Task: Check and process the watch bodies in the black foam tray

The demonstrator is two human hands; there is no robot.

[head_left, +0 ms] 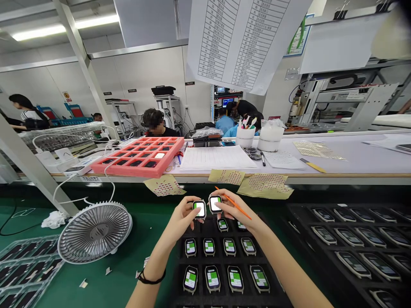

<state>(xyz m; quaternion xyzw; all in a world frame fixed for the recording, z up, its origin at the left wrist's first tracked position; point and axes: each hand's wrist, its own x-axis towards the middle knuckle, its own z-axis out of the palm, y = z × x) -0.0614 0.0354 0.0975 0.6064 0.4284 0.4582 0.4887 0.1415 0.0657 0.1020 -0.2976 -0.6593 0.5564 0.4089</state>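
My left hand pinches a small smartwatch body with a lit white and green screen. My right hand grips a second lit watch body and also holds a thin orange stick between its fingers. Both watches are held side by side just above the far end of a black compartment tray. Several more watch bodies with green screens lie in rows in that tray below my hands.
A small white desk fan stands on the green mat at left. Another black tray of dark-screened watches lies at right. A raised shelf holds a pink tray, papers and white cups. Other people work behind it.
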